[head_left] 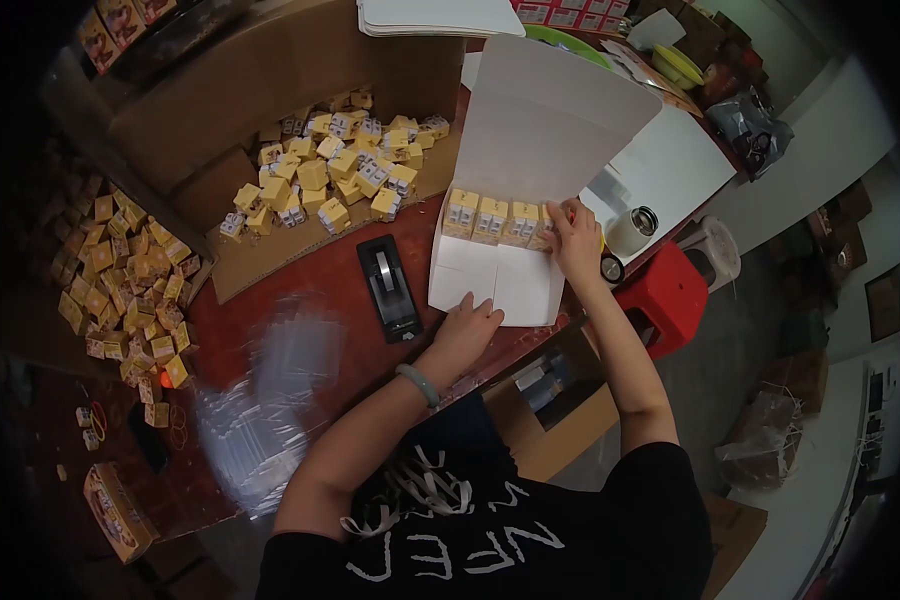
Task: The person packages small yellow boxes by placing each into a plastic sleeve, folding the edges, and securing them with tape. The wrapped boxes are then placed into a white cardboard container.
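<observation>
An open white box [495,290] with its lid raised stands on the red table. Along its back wall runs a row of small yellow-and-white boxes [491,217]. My right hand [574,236] has its fingers closed round the small box at the right end of that row. At the front edge of the white box rests my left hand [466,332], fingers apart, holding nothing. A black tape dispenser [388,288] lies just left of the white box.
Many small yellow boxes [313,176] lie in a cardboard tray at the back left, with another heap [120,275] further left. Clear plastic bags [260,420] lie at the front left. A glass jar [631,230] and a red stool [667,298] are on the right.
</observation>
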`<state>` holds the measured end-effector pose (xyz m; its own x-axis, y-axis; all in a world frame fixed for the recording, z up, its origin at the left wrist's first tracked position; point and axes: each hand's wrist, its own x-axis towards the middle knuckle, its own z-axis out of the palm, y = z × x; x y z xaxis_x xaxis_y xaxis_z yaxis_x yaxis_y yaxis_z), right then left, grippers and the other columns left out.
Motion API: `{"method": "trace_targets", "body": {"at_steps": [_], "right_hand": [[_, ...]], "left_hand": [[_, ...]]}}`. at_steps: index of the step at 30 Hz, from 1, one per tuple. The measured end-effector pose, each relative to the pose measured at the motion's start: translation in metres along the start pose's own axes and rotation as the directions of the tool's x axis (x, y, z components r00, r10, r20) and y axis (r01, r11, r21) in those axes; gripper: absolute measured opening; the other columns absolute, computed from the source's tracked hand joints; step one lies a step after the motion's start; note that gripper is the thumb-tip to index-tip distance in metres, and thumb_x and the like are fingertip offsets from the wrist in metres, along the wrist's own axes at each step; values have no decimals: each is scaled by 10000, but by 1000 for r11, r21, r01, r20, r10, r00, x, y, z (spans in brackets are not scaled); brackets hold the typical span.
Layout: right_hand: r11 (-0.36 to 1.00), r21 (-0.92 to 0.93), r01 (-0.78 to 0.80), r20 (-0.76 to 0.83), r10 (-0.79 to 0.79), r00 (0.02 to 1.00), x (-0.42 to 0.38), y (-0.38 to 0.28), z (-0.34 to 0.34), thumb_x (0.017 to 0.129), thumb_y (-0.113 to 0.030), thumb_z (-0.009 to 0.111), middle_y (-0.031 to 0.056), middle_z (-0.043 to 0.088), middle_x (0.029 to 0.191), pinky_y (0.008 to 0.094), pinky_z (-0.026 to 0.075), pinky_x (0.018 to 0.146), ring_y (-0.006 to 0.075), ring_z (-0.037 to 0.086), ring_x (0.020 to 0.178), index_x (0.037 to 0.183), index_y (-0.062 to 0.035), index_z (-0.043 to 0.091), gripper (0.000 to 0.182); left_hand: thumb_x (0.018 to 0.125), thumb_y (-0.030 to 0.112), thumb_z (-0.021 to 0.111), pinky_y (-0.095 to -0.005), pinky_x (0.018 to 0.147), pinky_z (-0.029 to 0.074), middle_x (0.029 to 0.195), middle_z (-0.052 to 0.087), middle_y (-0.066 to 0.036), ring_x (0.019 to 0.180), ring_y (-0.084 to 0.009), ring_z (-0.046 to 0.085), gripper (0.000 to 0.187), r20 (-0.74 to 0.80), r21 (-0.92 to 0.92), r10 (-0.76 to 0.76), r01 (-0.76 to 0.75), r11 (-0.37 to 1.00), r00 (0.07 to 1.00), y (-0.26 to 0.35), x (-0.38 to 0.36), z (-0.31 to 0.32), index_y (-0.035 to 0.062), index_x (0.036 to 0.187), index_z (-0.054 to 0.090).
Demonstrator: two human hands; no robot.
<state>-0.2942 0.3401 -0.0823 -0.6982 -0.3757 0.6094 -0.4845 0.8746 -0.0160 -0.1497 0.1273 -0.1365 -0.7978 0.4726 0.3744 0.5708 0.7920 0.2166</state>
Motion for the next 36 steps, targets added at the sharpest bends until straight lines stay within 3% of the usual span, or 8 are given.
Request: {"method": "trace_targets", "body": {"at_steps": [4,7,10,13,18,24,33,36], "right_hand": [[998,-64,-25,-46,22,999,1,-23,-7,747,-141,711,135,505,1295,460,394,963,335,470,1216,1210,-56,594,485],[929,165,331,40,-342,939,5,-56,1,816,-124,599,128,394,1488,469,264,1146,323,345,1394,1313,-59,525,506],[730,-13,683,248,-659,710,20,-66,27,884,-155,489,76,268,1583,450,189,1193,243,226,1471,1430,-80,421,556],[636,-199,745,494,-592,637,41,-46,42,941,-214,400,19,149,1627,452,110,1209,179,109,1501,1538,-100,231,631],[499,-377,780,534,-571,624,50,-17,62,984,-265,301,-1,84,1638,425,39,1219,150,57,1505,1559,-122,142,613],[616,-64,785,520,-651,553,56,-8,66,982,-214,312,7,134,1629,352,73,1223,140,80,1501,1540,-133,229,570],[671,74,738,562,-639,525,45,-20,62,965,-189,372,49,232,1598,367,170,1214,195,182,1484,1487,-33,320,548],[720,126,682,466,-650,600,40,-21,60,933,-146,441,85,397,1511,371,293,1168,234,314,1434,1375,-13,488,464]], "left_hand": [[800,91,598,-439,737,552,983,595,-132,992,-390,576,132,37,15,3,-3,1000,999,-1,1,1,54,926,590],[811,98,583,-433,710,558,976,609,-139,961,-401,587,116,100,4,13,-13,1000,995,-3,9,3,56,918,595],[825,100,561,-425,762,561,1049,610,-142,1029,-415,590,127,230,-16,16,-13,1000,973,-7,20,-8,53,940,583],[834,94,547,-410,801,558,1092,607,-142,1073,-404,593,131,201,13,77,-81,997,977,-17,26,-7,50,955,575],[825,98,556,-378,723,542,974,623,-136,945,-314,611,109,-86,67,191,-185,980,978,-42,29,10,60,923,583],[805,102,573,-378,676,541,892,615,-108,869,-282,623,104,64,54,54,-57,997,996,-22,34,8,58,898,563],[789,119,580,-338,648,523,878,605,-85,866,-252,625,102,40,155,-6,-1,988,999,-16,39,16,68,873,554],[789,125,577,-346,678,524,910,613,-93,884,-255,624,120,109,149,-43,26,989,993,-7,41,15,59,889,562]]}}
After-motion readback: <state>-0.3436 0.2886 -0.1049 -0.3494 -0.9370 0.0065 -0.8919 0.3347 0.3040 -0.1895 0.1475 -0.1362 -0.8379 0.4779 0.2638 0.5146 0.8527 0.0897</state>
